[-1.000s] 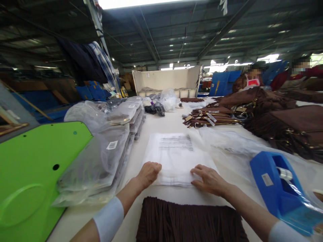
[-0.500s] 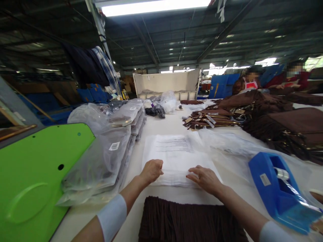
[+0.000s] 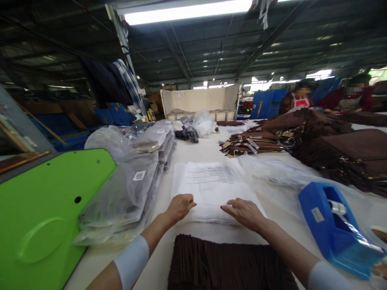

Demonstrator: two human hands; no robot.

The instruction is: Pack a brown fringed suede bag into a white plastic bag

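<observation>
A stack of clear plastic bags (image 3: 205,189) printed with dark text lies flat on the white table. My left hand (image 3: 181,207) is closed at the near left of the stack, its thumb and finger pinching the top plastic bag. Across from it, my right hand (image 3: 244,213) pinches the same bag with its thumb and forefinger, the other fingers bent; the exact grip is hard to see. Between my forearms, at the near edge, lies a dark brown fringed bag (image 3: 226,264), touched by neither hand.
Packed bags in plastic (image 3: 130,193) are piled on the left beside a green machine panel (image 3: 54,193). A blue tape dispenser (image 3: 329,225) stands at right. Brown bags (image 3: 341,149) are heaped behind it. Two people (image 3: 298,98) sit at the far right.
My hands have shifted slightly at the near edge of the plastic bags, and the right fingers have drawn closer together. The view has turned a little to the left.
</observation>
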